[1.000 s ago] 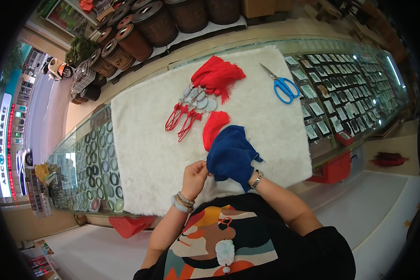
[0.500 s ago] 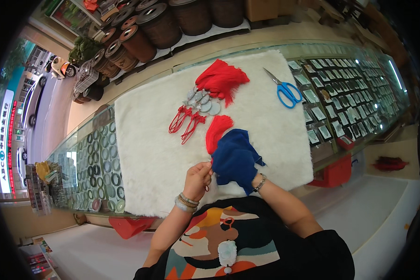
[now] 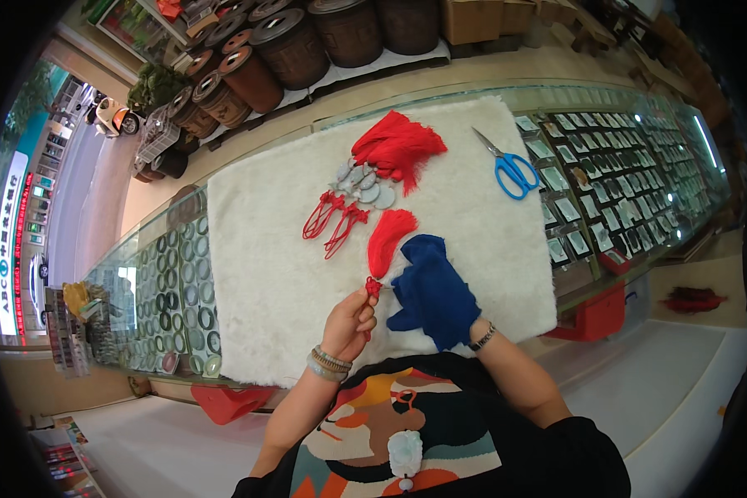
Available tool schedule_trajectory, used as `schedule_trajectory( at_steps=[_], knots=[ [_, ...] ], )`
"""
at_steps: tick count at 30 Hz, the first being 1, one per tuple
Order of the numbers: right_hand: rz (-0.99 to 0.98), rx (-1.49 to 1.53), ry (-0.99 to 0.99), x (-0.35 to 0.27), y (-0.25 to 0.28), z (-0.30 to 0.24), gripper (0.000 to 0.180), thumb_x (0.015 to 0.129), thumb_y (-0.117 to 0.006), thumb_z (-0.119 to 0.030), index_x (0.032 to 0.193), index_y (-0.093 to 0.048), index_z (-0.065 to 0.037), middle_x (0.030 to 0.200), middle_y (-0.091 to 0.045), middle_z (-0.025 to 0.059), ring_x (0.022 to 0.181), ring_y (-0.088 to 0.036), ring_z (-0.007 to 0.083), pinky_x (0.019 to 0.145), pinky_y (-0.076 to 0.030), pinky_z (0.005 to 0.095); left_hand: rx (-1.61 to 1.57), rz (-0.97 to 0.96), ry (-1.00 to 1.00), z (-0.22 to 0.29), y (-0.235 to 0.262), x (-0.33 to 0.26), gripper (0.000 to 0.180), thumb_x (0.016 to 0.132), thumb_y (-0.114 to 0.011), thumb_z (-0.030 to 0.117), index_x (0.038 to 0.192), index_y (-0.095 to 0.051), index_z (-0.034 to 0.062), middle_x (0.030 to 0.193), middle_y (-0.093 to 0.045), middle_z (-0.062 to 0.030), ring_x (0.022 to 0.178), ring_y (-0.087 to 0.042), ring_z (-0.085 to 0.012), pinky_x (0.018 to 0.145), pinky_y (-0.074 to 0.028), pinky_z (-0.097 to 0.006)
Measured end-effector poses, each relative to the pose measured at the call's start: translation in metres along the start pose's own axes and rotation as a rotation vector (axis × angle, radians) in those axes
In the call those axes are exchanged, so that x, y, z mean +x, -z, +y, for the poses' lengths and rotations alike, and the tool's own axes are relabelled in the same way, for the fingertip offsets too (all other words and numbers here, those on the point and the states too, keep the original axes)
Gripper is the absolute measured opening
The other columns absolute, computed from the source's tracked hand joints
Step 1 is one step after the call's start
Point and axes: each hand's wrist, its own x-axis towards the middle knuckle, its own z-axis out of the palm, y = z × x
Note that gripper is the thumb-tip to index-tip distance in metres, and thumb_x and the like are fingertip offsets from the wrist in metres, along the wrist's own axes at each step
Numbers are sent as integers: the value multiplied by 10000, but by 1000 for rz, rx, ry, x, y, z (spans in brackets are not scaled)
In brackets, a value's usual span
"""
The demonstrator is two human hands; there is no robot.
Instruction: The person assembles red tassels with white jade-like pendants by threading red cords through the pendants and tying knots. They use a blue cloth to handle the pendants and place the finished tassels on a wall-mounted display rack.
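Observation:
My left hand (image 3: 349, 322) is closed, pinching the knotted red cord of a red tassel (image 3: 390, 239), whose fringe lies fanned out away from me on the white plush mat (image 3: 261, 290). To its right, a dark blue cloth (image 3: 436, 290) covers my right hand (image 3: 476, 327). The cloth hides the fingers but goes along with the hand, its upper and left corners loose. Farther off rests a bunch of similar red tassels (image 3: 397, 145), with pale grey-green stone pendants (image 3: 358, 184) and red cord loops (image 3: 332, 221) at their near end.
Blue-handled scissors (image 3: 516, 174) lie at the mat's right side, blades pointing away. Under the mat is a glass display counter (image 3: 116, 274), showing rings of bangles on the left and rows of small pale pieces (image 3: 622, 174) on the right. Lidded brown jars (image 3: 286, 50) stand beyond.
My right hand and the blue cloth have shifted right, off the red tassel. More of its fringe and its knot now shows above my left hand, which has stayed nearly in place.

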Motion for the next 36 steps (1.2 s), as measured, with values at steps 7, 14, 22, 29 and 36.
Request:
schedule_trajectory(
  at_steps=[7,14,22,29,36],
  knots=[
    [-56,415,-367,-23,-63,-14,172,818,-661,-242,800,-659,-71,800,-625,106,760,-597,233,750,-485,332,-15,29,52,-20,-2,-11,203,981,-527,216,868,-544,49,744,-497,13,568,-398,-54,481,-319,-191],
    [55,190,-144,-37,-75,1,193,853,-641,-267,890,-643,-77,825,-618,60,767,-583,198,708,-471,328,409,73,-106,-24,1,-20,197,955,-575,207,895,-634,29,633,-512,27,532,-390,-36,479,-279,-191],
    [-352,279,-218,-30,-60,1,188,814,-658,-262,855,-624,-81,813,-607,83,830,-570,258,731,-445,381,285,-40,115,-15,11,-9,230,943,-593,228,802,-650,56,623,-530,26,535,-440,-63,491,-329,-209],
    [159,58,181,-29,-63,2,163,771,-654,-216,864,-618,-87,829,-583,97,829,-559,266,724,-440,375,496,115,-279,-27,3,-11,228,884,-676,127,1054,-678,-25,794,-682,-57,661,-605,-82,573,-459,-202],
    [0,131,-61,-37,-73,-4,146,801,-642,-210,880,-609,-92,842,-581,83,808,-554,247,714,-439,366,479,169,-363,-32,5,-9,126,897,-635,46,975,-657,-51,811,-685,-74,701,-632,-100,644,-509,-223]
  ],
)
